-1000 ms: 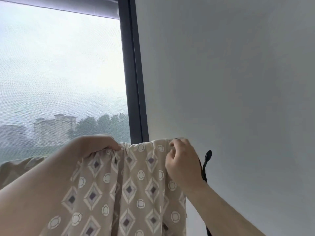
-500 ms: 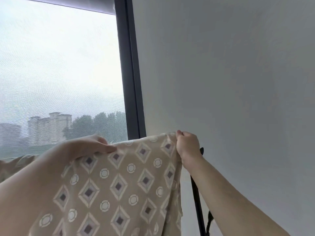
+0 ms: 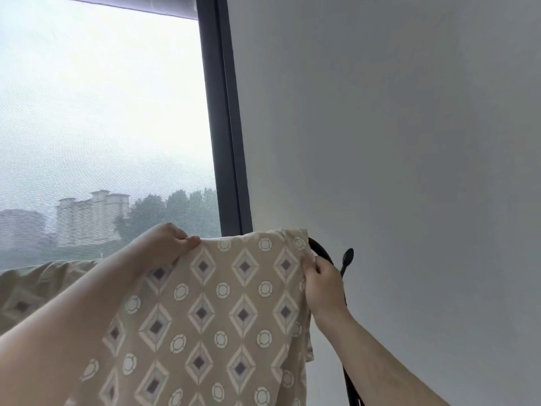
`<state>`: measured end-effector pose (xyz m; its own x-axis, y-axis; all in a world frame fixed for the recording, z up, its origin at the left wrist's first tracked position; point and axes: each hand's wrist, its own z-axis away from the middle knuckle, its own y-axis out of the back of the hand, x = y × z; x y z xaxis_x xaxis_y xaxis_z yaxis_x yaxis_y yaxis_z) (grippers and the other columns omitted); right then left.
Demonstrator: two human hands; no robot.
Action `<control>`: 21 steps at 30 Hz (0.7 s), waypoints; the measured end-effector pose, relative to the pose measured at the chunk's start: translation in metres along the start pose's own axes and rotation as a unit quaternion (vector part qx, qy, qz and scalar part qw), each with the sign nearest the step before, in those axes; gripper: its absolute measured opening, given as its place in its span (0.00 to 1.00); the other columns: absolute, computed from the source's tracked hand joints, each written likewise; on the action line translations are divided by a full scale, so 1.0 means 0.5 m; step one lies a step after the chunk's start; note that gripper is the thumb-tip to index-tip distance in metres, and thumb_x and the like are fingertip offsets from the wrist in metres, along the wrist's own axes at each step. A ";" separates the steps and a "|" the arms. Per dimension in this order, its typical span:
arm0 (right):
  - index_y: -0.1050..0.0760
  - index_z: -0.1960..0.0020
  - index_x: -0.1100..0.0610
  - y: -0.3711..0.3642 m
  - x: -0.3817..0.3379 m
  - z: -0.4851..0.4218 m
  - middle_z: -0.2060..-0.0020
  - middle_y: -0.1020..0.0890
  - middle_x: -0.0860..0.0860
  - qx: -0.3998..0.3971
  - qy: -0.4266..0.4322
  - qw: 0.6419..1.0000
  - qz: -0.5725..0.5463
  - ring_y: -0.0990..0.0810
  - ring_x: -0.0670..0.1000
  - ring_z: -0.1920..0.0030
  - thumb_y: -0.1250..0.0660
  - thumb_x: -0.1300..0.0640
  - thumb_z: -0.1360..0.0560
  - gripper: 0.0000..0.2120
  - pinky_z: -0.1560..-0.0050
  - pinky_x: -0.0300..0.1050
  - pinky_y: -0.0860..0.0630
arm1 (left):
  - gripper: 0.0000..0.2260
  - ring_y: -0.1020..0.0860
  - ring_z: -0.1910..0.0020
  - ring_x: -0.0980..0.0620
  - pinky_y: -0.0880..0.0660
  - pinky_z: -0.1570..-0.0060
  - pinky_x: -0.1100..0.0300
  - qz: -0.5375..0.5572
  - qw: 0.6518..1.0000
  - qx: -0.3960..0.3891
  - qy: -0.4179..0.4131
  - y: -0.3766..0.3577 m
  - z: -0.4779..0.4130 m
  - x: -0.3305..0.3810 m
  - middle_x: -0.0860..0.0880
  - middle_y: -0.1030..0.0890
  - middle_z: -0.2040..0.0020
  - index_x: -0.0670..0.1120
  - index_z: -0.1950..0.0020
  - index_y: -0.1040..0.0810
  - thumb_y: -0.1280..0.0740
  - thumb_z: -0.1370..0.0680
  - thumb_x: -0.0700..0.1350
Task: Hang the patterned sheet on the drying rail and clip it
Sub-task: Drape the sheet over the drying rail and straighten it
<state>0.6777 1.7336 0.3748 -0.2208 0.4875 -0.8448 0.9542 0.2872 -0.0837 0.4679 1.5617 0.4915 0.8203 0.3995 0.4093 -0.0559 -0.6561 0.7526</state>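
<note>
Head | sheet (image 3: 222, 306) top edge runs left-right, cloth hanging down | left hand (image 3: 164, 247), right hand (image 3: 322, 282): grip pinching sheet

The patterned sheet (image 3: 222, 312) covers nearly the whole drying rail (image 3: 317, 247) and runs off the bottom edge.

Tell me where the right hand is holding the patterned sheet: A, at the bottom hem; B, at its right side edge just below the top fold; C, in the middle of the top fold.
B: the right hand pinches the patterned sheet at its right edge, beside the black rail.
</note>
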 end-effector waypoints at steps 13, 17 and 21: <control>0.35 0.48 0.57 -0.016 -0.127 -0.132 0.61 0.28 0.47 -0.012 0.124 0.968 0.219 0.24 0.52 0.57 0.40 0.59 0.19 0.03 0.61 0.44 0.30 | 0.19 0.22 0.66 0.50 0.28 0.65 0.60 -0.002 0.996 -0.080 0.027 0.021 -0.024 0.003 0.48 0.19 0.65 0.46 0.61 0.23 0.32 0.27 0.61; 0.26 0.50 0.58 0.001 -0.088 -0.139 0.57 0.22 0.50 0.001 0.095 0.976 0.198 0.22 0.54 0.54 0.40 0.56 0.19 0.07 0.58 0.44 0.31 | 0.14 0.23 0.69 0.53 0.26 0.68 0.61 0.043 0.992 -0.103 -0.060 0.029 -0.007 -0.007 0.50 0.19 0.68 0.46 0.63 0.21 0.27 0.28 0.56; 0.22 0.52 0.60 -0.001 -0.094 -0.142 0.57 0.20 0.53 -0.018 0.087 0.979 0.186 0.22 0.55 0.53 0.39 0.58 0.19 0.09 0.57 0.43 0.29 | 0.15 0.28 0.74 0.55 0.30 0.71 0.64 0.041 0.996 -0.055 -0.057 0.014 -0.009 -0.016 0.51 0.24 0.74 0.43 0.66 0.21 0.32 0.22 0.49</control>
<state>0.6731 1.7690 0.4520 0.1066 0.6960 -0.7101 0.9681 0.0902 0.2338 0.4584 1.5565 0.4958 0.8691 0.2693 0.4149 -0.1819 -0.6061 0.7743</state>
